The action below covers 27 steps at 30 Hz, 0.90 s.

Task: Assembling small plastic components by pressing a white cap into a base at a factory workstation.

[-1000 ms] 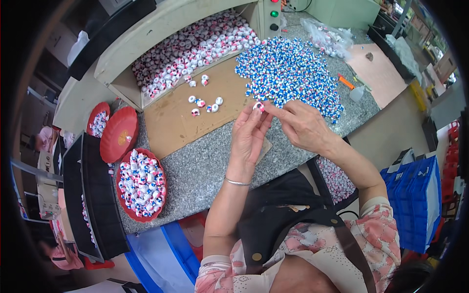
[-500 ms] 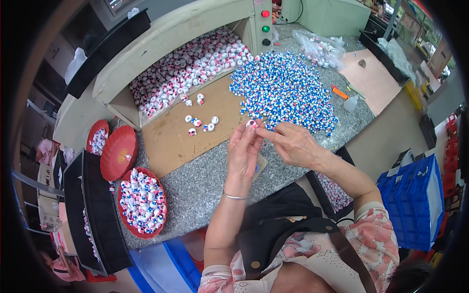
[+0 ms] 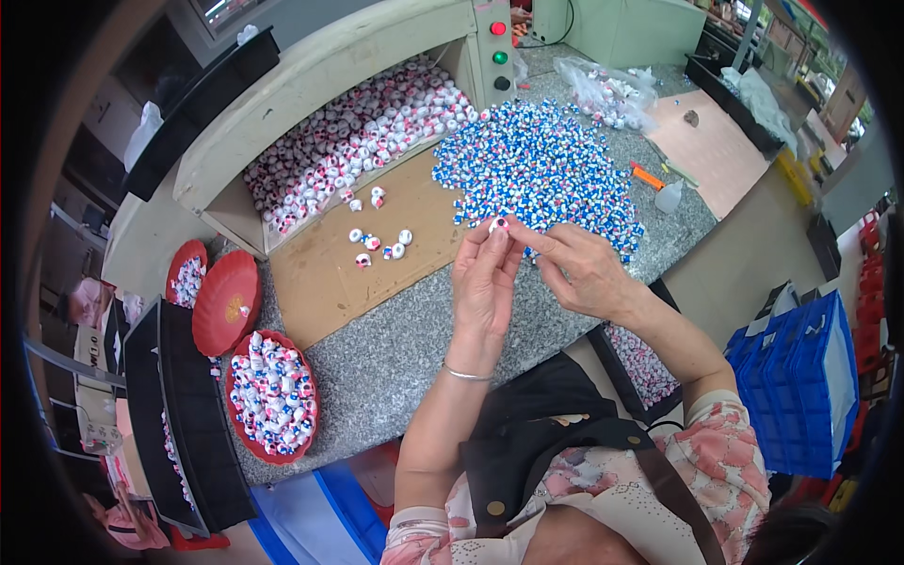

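The left hand (image 3: 485, 278) pinches a small, rounded white piece with pink and dark markings (image 3: 498, 224) at its fingertips, thumb against fingers, the palm turned upward. The right hand (image 3: 589, 273) reaches in from the other side, its forefinger extended to the piece and the other fingers loosely bent; whether it grips anything tiny of its own cannot be told. The piece sits between the two hands, raised above the speckled grey stone bench (image 3: 377, 377). Just beyond both hands spreads a heap of tiny blue-and-white pieces (image 3: 546, 160). Left of the left hand, a few loose round white-and-pink pieces (image 3: 405, 235) lie on a flat brown cardboard sheet (image 3: 320, 301), and farther left stands a red scalloped bowl (image 3: 250, 446) filled with white, blue and pink pieces. Beyond the right hand, to its right, lie a slim orange tool (image 3: 647, 176) and a small translucent bottle (image 3: 669, 196). The held piece looks light, stiff and smooth, probably apt to roll or slip; a gentle pinch across its rounded sides should suit it, leaving the marked face free for the other fingertip.
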Tool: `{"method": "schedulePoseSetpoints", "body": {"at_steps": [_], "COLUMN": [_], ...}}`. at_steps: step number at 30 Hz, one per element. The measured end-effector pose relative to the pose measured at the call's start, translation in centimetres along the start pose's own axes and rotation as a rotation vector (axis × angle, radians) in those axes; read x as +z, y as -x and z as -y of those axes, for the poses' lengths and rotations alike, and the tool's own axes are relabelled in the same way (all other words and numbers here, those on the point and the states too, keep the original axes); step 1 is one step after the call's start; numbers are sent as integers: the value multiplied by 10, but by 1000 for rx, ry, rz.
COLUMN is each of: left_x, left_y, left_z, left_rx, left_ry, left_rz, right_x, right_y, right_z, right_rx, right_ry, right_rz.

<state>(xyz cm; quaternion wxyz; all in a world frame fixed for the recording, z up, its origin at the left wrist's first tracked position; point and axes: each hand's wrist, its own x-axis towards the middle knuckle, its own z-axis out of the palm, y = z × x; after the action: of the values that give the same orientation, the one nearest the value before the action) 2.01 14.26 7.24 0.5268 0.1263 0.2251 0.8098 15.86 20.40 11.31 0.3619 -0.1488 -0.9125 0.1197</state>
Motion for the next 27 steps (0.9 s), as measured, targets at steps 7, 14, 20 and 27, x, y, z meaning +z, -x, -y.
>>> {"method": "schedulePoseSetpoints", "body": {"at_steps": [7,14,20,27], "left_x": [-14,-45,-44,-89], "left_y": [10,28,52,108], "left_z": [-8,-39,-49,-68], "left_rx": [-1,19,20,62], "left_ry": [-145,-140,-168,-413], "left_rz": [-20,-63,24,-40], "right_x": [-32,-157,-11,27], "right_y": [32,67,41,73], "right_z": [-20,-95,-9,-35], "right_rx": [488,94,300,118], "right_ry": [-658,-1264,-333,71], "right_rz": [-197,-1117,-10,433]}}
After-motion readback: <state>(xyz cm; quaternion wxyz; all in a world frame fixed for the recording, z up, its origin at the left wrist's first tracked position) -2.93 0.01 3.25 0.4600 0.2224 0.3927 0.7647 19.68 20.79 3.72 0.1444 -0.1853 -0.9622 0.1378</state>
